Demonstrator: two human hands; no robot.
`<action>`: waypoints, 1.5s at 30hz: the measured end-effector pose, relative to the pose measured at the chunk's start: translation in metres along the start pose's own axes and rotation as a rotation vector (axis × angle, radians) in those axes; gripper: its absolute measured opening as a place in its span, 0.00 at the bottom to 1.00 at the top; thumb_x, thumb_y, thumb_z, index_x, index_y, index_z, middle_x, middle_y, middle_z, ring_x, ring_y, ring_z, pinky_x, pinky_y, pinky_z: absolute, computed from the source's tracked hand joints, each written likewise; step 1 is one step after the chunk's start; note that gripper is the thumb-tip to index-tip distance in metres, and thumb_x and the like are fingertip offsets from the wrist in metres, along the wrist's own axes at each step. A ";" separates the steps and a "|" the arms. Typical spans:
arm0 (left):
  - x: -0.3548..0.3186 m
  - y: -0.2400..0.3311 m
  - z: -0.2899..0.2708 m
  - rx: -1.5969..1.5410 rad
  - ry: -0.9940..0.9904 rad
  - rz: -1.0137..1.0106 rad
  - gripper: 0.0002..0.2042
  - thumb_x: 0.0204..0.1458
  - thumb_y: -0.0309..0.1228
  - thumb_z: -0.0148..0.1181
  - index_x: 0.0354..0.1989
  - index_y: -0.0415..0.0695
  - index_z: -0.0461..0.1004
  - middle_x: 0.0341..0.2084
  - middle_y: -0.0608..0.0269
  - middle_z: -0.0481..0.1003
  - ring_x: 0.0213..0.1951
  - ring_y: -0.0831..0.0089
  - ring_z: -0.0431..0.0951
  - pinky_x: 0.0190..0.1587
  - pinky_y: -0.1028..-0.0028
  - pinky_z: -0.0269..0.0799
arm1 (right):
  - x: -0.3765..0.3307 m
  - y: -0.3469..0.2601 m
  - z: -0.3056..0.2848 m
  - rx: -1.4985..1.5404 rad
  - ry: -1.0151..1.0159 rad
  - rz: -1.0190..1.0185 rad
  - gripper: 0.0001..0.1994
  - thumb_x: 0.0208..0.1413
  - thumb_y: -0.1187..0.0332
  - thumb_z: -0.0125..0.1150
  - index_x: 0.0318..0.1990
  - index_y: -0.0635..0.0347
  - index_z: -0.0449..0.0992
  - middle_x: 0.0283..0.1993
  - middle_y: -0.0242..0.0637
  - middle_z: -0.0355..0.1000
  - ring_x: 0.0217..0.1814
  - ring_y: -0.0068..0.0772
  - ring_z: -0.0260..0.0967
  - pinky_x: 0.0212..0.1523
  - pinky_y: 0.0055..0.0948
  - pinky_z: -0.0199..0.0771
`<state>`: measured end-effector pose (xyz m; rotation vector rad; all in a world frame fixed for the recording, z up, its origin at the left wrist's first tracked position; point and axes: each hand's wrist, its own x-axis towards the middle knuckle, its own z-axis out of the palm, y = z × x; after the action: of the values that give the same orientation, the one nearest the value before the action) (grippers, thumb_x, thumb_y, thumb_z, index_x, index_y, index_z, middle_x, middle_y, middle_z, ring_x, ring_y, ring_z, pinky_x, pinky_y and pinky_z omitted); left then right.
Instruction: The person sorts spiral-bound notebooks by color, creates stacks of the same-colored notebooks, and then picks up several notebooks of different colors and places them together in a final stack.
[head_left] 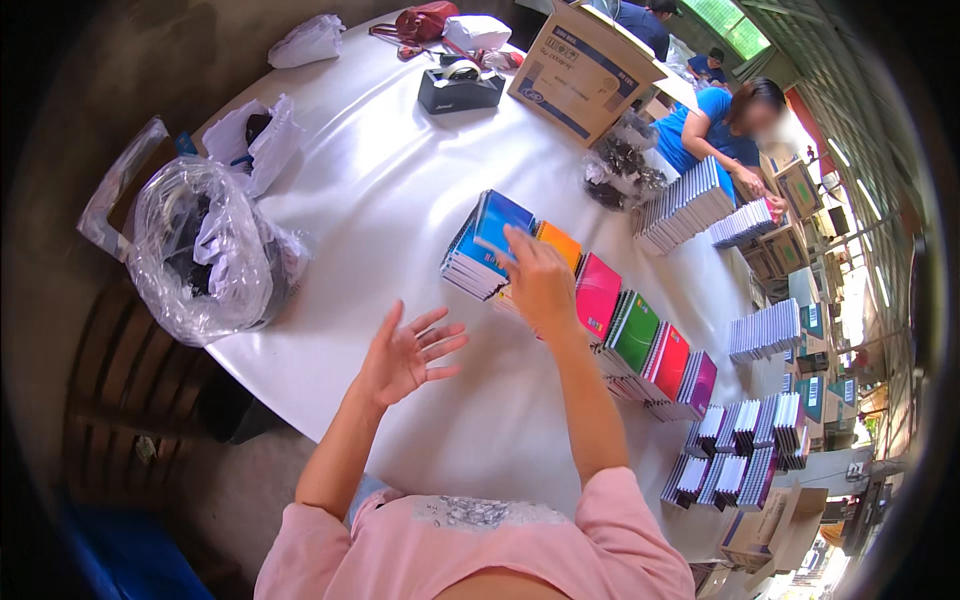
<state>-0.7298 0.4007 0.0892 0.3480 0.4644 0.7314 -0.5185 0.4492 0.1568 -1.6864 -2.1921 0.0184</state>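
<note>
A row of spiral notebook stacks runs across the white table. A blue notebook (502, 216) tops the far-left stack, and my right hand (545, 285) has its fingers closed on the near right edge of it. Right of it come stacks topped by an orange notebook (560, 240), a pink notebook (598, 292), a green notebook (634, 332), a red notebook (669, 364) and a purple notebook (704, 382). My right hand partly covers the orange stack. My left hand (410, 355) hovers over the table, palm up, fingers spread, holding nothing.
A plastic-lined bin (205, 250) stands at the left edge. Farther back are a tape dispenser (460, 88) and a cardboard box (580, 75). More notebook stacks (685, 208) line the right side, where a person in blue (705, 130) handles notebooks.
</note>
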 end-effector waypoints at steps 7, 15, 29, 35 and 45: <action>0.022 0.024 -0.010 -0.105 -0.044 0.008 0.28 0.39 0.22 0.57 0.53 0.37 0.57 0.44 0.45 0.69 0.41 0.54 0.75 0.44 0.57 0.73 | -0.044 -0.026 -0.051 0.227 -0.283 -0.213 0.46 0.31 0.50 0.70 0.61 0.54 0.55 0.63 0.46 0.52 0.65 0.43 0.50 0.60 0.49 0.51; -0.001 0.023 0.001 0.019 0.067 -0.037 0.26 0.41 0.21 0.56 0.51 0.35 0.58 0.40 0.47 0.71 0.38 0.59 0.77 0.38 0.62 0.77 | -0.058 0.085 0.025 -0.114 -0.064 0.131 0.35 0.43 0.59 0.64 0.59 0.58 0.58 0.60 0.52 0.56 0.62 0.49 0.53 0.58 0.40 0.58; 0.003 -0.016 0.010 -0.184 0.023 -0.062 0.25 0.46 0.29 0.57 0.53 0.37 0.58 0.45 0.52 0.70 0.44 0.64 0.74 0.47 0.66 0.72 | -0.104 -0.056 -0.053 -0.057 -0.036 -0.165 0.30 0.42 0.63 0.64 0.56 0.54 0.65 0.56 0.40 0.64 0.58 0.41 0.60 0.59 0.42 0.53; -0.003 -0.035 -0.013 -0.102 -0.046 -0.029 0.26 0.36 0.18 0.48 0.51 0.35 0.58 0.44 0.52 0.70 0.43 0.60 0.74 0.46 0.66 0.72 | -0.110 0.009 -0.051 0.219 -0.181 0.002 0.47 0.25 0.51 0.73 0.60 0.48 0.58 0.67 0.43 0.45 0.70 0.43 0.37 0.63 0.56 0.40; -0.011 -0.056 -0.011 -0.335 -0.065 -0.152 0.24 0.39 0.20 0.52 0.50 0.35 0.60 0.43 0.50 0.71 0.41 0.61 0.75 0.44 0.66 0.74 | -0.130 0.122 0.002 -0.296 0.011 0.230 0.32 0.41 0.72 0.62 0.58 0.43 0.61 0.48 0.48 0.69 0.44 0.48 0.69 0.46 0.36 0.68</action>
<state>-0.7120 0.3557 0.0578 0.0222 0.2958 0.6349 -0.3783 0.3624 0.0892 -2.0850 -2.0600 -0.2665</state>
